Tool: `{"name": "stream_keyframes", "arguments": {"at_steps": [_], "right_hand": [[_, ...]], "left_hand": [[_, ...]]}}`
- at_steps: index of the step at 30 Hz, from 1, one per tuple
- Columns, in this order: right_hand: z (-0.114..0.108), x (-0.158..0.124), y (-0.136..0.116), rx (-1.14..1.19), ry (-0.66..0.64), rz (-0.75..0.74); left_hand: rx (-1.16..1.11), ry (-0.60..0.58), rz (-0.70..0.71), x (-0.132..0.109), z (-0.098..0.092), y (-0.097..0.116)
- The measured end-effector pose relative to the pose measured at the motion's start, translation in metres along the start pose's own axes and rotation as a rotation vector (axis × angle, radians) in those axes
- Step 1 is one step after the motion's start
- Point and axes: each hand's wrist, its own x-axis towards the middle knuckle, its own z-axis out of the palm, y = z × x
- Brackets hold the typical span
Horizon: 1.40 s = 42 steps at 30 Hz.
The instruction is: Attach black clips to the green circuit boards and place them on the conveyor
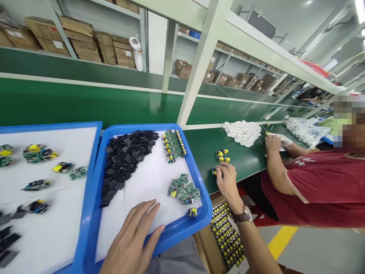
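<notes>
My left hand point(135, 234) hovers over the near edge of a blue tray point(205, 198), fingers stretched out and nothing in them. Beyond the tray's right side, my right hand point(228, 182) pinches a small circuit board point(213, 171) at the green bench top. Just past those fingers lie a few boards with yellow parts point(222, 155). Inside the tray are a heap of flat black pieces point(128, 152), tight rows of green circuit boards point(173, 146) and a loose cluster of boards point(184, 188). One single board with a yellow part point(192, 212) sits near the tray's corner.
A second blue tray point(91, 160) at left holds scattered boards and black pieces. Below my right arm stands a carton of boards point(228, 232). White pieces point(242, 132) are piled farther along the bench. A co-worker in a red shirt point(322, 182) sits at right. A frame post point(196, 72) rises behind.
</notes>
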Motion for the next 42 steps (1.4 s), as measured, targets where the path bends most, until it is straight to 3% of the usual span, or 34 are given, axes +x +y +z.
{"name": "stream_keyframes", "arguments": {"at_steps": [6, 10, 13, 15, 17, 21, 24, 27, 31, 35, 38, 42], "right_hand": [[0.021, 0.025, 0.043, -0.198, -0.089, -0.124], [0.033, 0.057, 0.075, -0.152, -0.031, -0.158], [0.036, 0.073, 0.078, -0.103, 0.052, -0.182], [0.033, 0.076, 0.057, -0.043, 0.069, -0.245], [0.028, 0.074, 0.021, 0.047, 0.026, -0.352], [0.023, 0.063, -0.070, 0.262, -0.195, -0.574], [0.035, 0.061, -0.125, 0.342, -0.370, -0.720], [0.063, 0.064, -0.161, 0.319, -0.496, -0.814], [0.104, 0.072, -0.192, 0.250, -0.565, -0.873], [0.130, 0.079, -0.205, 0.209, -0.546, -0.866], [0.133, 0.082, -0.203, 0.232, -0.507, -0.848], [0.119, 0.079, -0.193, 0.287, -0.462, -0.820]], "left_hand": [[0.293, -0.044, 0.174, 0.018, 0.023, -0.007], [0.351, -0.110, 0.217, 0.030, 0.032, 0.003], [0.284, -0.221, 0.158, 0.037, 0.036, 0.013], [0.244, -0.306, 0.092, 0.042, 0.037, 0.020], [0.196, -0.382, 0.008, 0.045, 0.035, 0.027], [0.094, -0.393, -0.103, 0.038, 0.024, 0.031], [0.100, -0.375, -0.186, 0.021, 0.009, 0.029], [0.092, -0.414, -0.299, 0.005, -0.003, 0.025], [0.018, -0.468, -0.422, -0.007, -0.007, 0.019], [-0.130, -0.406, -0.423, -0.020, 0.005, 0.009], [-0.149, -0.320, -0.372, -0.028, 0.015, 0.004], [-0.164, -0.375, -0.369, -0.026, 0.010, 0.004]]}}
